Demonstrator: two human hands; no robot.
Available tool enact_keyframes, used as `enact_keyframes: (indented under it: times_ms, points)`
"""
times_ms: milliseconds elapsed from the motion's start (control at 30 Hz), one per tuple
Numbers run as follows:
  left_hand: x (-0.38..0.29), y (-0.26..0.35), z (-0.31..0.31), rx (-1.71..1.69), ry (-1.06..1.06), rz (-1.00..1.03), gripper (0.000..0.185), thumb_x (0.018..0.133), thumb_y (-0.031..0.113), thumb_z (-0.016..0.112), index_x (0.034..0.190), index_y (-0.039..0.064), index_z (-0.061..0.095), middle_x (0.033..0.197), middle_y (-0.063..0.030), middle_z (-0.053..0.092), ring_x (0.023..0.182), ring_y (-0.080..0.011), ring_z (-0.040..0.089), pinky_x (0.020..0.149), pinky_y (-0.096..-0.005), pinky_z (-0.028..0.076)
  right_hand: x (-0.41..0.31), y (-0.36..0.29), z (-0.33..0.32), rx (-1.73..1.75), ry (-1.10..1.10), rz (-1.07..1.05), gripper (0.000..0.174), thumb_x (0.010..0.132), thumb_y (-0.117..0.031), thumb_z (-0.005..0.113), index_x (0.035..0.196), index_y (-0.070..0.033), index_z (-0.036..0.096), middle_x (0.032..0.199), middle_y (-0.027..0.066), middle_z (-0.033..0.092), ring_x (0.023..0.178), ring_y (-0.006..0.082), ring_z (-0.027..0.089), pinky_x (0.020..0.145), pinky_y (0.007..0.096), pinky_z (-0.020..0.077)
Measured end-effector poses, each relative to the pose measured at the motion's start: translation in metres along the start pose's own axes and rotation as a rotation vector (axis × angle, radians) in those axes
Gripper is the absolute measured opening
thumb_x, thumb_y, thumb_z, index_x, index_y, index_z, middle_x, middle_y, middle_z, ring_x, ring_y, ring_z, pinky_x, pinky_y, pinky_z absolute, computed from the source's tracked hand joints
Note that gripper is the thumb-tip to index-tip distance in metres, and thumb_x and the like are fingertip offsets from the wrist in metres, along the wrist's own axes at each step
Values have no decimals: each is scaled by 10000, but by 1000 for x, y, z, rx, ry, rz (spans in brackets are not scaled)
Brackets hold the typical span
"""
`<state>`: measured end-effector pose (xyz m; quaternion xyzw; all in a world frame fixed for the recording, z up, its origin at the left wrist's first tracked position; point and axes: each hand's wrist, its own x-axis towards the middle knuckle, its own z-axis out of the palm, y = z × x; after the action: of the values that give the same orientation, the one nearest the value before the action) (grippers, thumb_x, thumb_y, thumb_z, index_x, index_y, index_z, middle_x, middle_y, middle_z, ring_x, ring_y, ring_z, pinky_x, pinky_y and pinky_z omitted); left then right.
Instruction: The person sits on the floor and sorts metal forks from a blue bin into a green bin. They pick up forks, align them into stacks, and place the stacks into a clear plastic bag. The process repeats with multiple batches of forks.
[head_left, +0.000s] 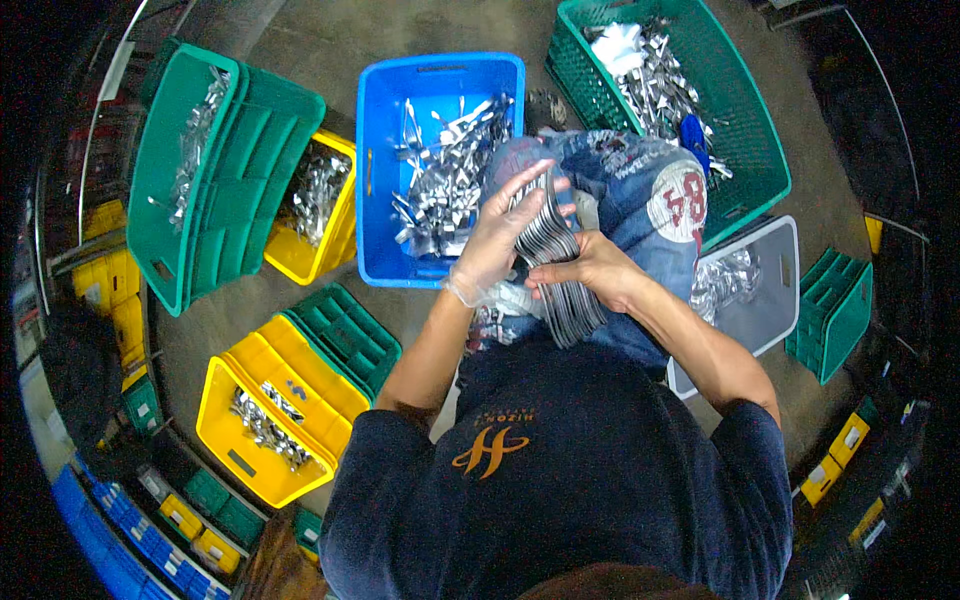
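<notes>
A thick stack of nested metal cutlery (559, 247) is held above my lap, with its handle ends towards my body. My left hand (499, 229), in a clear thin glove, grips the upper part of the stack near the heads. My right hand (600, 270) is closed around the handles lower down, with the thumb across them. The fingers partly cover the heads, so I cannot tell which kind of cutlery it is. Just beyond my left hand stands a blue plastic bin (365, 172) with a jumbled heap of loose metal cutlery (450, 184).
A green crate (750, 90) of cutlery and a grey bin (780, 300) of shiny pieces stand right. Green bins (255, 157), a yellow bin (341, 217) and stacked yellow bins (300, 360) with cutlery stand left. A smaller green crate (840, 315) sits far right.
</notes>
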<state>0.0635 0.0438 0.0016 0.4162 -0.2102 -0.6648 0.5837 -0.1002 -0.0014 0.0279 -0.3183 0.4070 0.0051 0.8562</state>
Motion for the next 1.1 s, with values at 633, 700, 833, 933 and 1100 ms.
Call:
enact_keyframes:
  times_ms: [633,700,833,933,1100]
  points:
    - [-15,-8,-18,102,107,-226,441,953,110,690,1360,15,550,1066,-126,686,981,-202,698,877,-313,560,8,25,-1,71,-82,124,263,893,-141,758,1089,26,703,978,110,746,904,189,710,831,336,568]
    - [-11,-8,-21,103,100,-208,427,968,87,661,1371,13,540,1088,-128,682,985,-187,693,871,-302,558,17,24,1,44,-104,153,242,899,-110,744,1083,40,694,952,137,746,863,219,727,801,355,593]
    - [18,-17,-60,554,-32,137,468,1049,297,538,1446,54,494,1351,-119,606,1281,-203,538,1085,-359,415,36,-2,0,12,36,226,224,878,-65,752,1061,47,687,929,175,739,828,267,744,731,378,627]
    - [74,-25,-162,314,359,-30,577,1041,469,483,1403,24,546,1411,-134,576,1312,-224,513,1103,-347,376,60,-53,-11,169,57,112,197,883,-30,729,1063,30,676,945,180,736,828,265,744,748,392,631]
    - [169,-75,-343,1462,719,41,278,931,257,582,1076,44,687,1096,-231,677,1021,-413,650,914,-489,526,122,-156,-29,157,61,-209,242,871,-81,757,1080,6,670,958,172,736,850,256,737,766,389,616]
